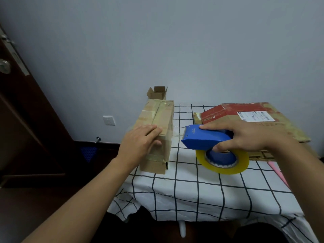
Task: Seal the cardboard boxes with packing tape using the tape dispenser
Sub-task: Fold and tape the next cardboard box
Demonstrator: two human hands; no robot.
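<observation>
Left hand: the left hand (140,139) lies flat on the near top of the long cardboard box (156,135), fingers straight and close together, thumb down over the near end face; it presses rather than grips.
Right hand: the right hand (245,137) grips the blue tape dispenser (205,139), index finger stretched along its top, thumb curled underneath by the core.
Long cardboard box: stands at the left edge of the worktop (201,186), running from near to far, its top flaps closed and covered with clear tape; more tape bands cross the near end.
Tape dispenser: held above the worktop just right of the long box, its cutter end pointing left toward the box; a faint strip of clear tape seems to run between the box and the cutter end.
Tape roll: a yellowish roll (223,162) sits on the blue hub on the dispenser's near underside.
Flat box: a wide, low cardboard box (249,118) with red printing and a white label lies at the far right, behind the right hand.
Small box: a small cardboard box (158,92) with its flaps up stands beyond the far end of the long box.
Worktop cover: white cloth with a black grid.
Surroundings: dark door (21,111) at the left, wall socket (109,120) low on the pale wall.
</observation>
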